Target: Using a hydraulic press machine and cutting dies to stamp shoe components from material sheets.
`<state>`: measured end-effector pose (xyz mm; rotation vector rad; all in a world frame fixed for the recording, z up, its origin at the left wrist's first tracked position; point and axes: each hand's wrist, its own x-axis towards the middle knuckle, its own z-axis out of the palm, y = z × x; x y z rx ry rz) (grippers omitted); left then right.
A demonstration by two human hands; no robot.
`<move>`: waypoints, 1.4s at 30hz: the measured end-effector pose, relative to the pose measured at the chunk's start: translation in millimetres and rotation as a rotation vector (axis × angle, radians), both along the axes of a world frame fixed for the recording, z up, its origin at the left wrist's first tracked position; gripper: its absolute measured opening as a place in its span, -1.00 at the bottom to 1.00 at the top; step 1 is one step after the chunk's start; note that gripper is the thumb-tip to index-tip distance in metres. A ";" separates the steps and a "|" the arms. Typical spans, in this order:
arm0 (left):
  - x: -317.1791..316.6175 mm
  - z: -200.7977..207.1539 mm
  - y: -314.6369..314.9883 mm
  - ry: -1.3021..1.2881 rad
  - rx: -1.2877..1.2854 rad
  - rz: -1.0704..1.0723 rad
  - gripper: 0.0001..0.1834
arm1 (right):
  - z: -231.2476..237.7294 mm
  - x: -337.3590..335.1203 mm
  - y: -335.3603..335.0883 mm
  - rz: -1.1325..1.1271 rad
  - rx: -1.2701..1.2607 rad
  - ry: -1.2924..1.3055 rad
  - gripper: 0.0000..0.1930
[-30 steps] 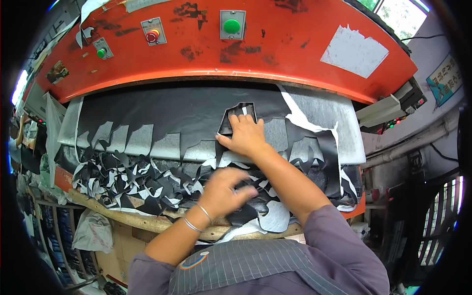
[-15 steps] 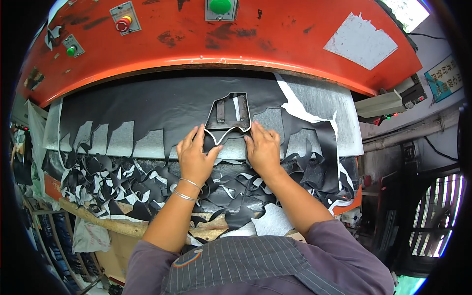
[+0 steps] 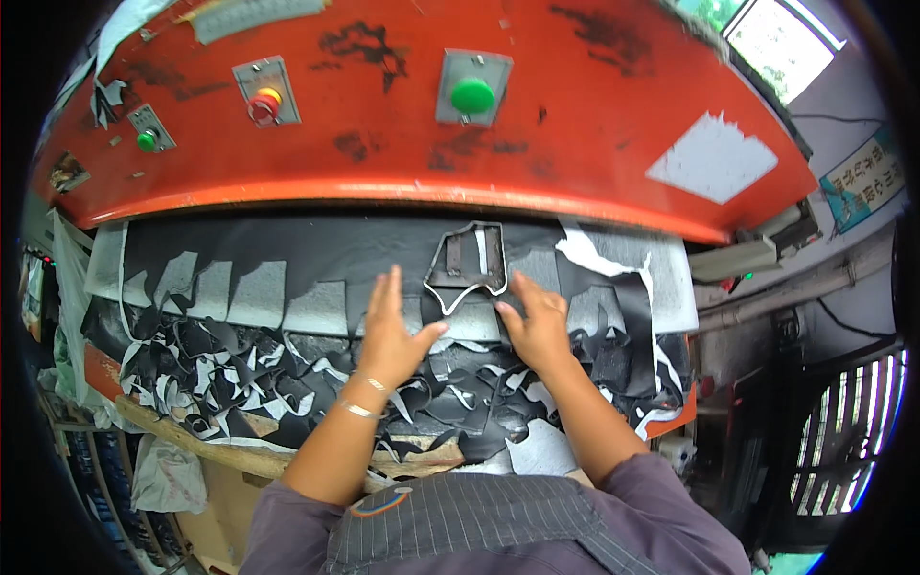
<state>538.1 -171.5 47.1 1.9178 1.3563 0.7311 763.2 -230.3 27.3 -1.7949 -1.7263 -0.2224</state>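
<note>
A metal cutting die [image 3: 465, 282], with a pale outline edge and dark cross bars, lies on a sheet of black leather [image 3: 316, 251]. My left hand [image 3: 395, 331] is apart from the die on its left, fingers stretched and thumb spread, holding nothing. Close by the die's lower right edge is my right hand [image 3: 537, 326], its fingers apart. Whether its fingertips still touch the die I cannot tell. Cut-out gaps along the leather's near edge show the grey-white cutting board [image 3: 316, 305] underneath.
A red press beam [image 3: 383, 163] spans the far side, bearing a large green button [image 3: 471, 96], a red knob [image 3: 264, 106] and a small green button [image 3: 147, 141]. Black and white leather scraps [image 3: 220, 379] heap along the near side, above a wooden edge [image 3: 192, 429].
My left hand has come off the die and moved away to the left. The right hand has loosened beside it. The view has tilted up, showing more of the red beam.
</note>
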 end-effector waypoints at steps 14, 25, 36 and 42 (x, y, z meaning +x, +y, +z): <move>-266.8 92.6 106.9 -0.248 0.764 0.684 -0.29 | 173.1 -88.9 30.1 0.033 0.263 0.345 -0.61; -151.5 9.1 -179.1 0.097 0.146 -0.337 -0.81 | 44.8 -148.3 -193.2 0.451 -0.650 -0.185 -0.41; -113.4 -13.8 -200.8 0.090 0.369 -0.136 -0.85 | 31.8 -144.4 -185.9 0.338 -0.532 -0.200 -0.60; -113.5 18.4 -152.2 0.141 -0.029 -0.351 -0.74 | 89.5 -106.9 -86.2 0.441 -0.772 0.116 -0.51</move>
